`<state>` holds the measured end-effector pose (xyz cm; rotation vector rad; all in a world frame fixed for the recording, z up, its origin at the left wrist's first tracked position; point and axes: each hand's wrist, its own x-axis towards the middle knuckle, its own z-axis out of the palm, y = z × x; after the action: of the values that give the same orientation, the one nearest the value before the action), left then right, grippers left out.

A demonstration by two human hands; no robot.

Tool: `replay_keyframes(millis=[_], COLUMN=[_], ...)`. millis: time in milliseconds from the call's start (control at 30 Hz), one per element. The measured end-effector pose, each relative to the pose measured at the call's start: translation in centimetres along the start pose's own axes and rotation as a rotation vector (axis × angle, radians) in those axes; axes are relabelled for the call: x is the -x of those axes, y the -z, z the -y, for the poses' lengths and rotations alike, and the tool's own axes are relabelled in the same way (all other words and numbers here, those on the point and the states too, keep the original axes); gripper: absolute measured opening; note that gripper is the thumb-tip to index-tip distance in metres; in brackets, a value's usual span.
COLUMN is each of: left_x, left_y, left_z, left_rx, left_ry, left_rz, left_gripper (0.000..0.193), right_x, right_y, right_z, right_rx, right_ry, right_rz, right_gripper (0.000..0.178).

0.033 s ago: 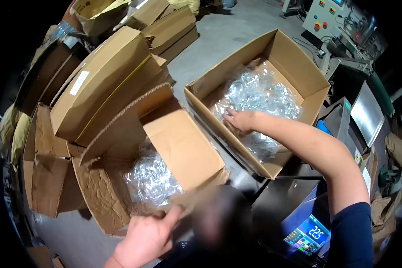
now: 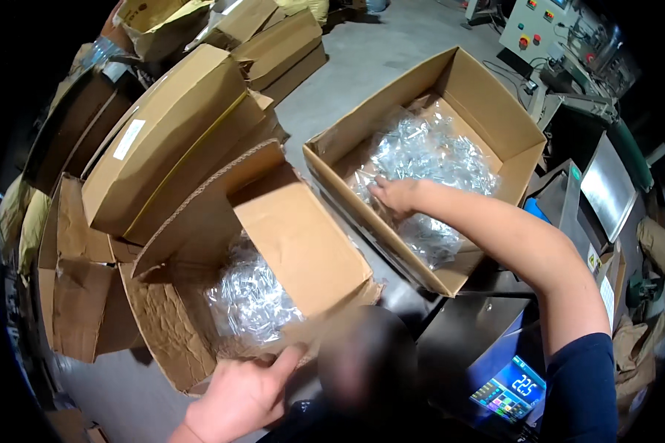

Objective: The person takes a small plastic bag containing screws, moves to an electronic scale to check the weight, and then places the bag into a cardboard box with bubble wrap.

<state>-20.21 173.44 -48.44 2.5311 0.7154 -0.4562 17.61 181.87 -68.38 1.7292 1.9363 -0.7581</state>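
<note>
My left hand [image 2: 236, 397] is closed on the near edge of an open cardboard box [image 2: 159, 314]. Inside that box lies a heap of small clear plastic bags [image 2: 253, 299] with shiny metal pieces in them. My right arm reaches into a second open cardboard box [image 2: 506, 103] to the right, where similar clear bags [image 2: 436, 159] are piled. Against the left side of this pile, close to the box wall, my right hand [image 2: 396, 196] is closed with its fingertips on a clear plastic bag. Its lower fingers are partly hidden.
Closed cardboard cartons [image 2: 166, 136] are stacked at the left. A weighing display [image 2: 510, 389] glows beside my right sleeve, below a dark metal surface [image 2: 473, 328]. A control cabinet [image 2: 532, 33] and machinery stand at the far right. Grey floor [image 2: 362, 59] shows beyond the boxes.
</note>
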Motion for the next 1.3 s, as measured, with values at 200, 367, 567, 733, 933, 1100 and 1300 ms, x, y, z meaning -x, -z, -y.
replay_keyframes(millis=[200,367,567,733,933,1100,1300], left_x=[-3.7,-6.9,-15.6,-19.5,-21.6,-23.4,-24.1], left_y=[2.1,3.3,5.8,8.0,7.2,7.6,8.9], left_z=[1.8,2.7,6.3,6.2,4.7,5.2,5.8], left_rx=[0.366,0.583,1.198,1.601,1.998,2.065,2.133], left_ry=[0.007,-0.119,-0.046,-0.021,-0.147,-0.299,-0.493], left_rz=[0.052,0.207,-0.16,-0.138,0.274,0.35,0.594], left_gripper=[0.04,0.037,0.022,0.049,0.087,0.069,0.077], right_x=[-4.4,-4.5,2.1,10.8,15.2,21.2,26.8], right_y=[-1.0,0.0,6.5,11.2,9.6,9.7,5.7], right_z=[-1.2,-1.2,-3.6,-0.3,3.9,4.4,-4.2], right_rx=[-0.307,-0.491,-1.198,-1.574,-1.152,-0.923,-0.778], right_ry=[-0.118,-0.021,0.153,0.177,0.389,0.373,-0.069], right_rz=[-0.341,-0.575,-0.465,-0.409,-0.547,-0.524,-0.699], right_gripper=[0.072,0.023,0.01,0.013,0.028,0.041,0.031])
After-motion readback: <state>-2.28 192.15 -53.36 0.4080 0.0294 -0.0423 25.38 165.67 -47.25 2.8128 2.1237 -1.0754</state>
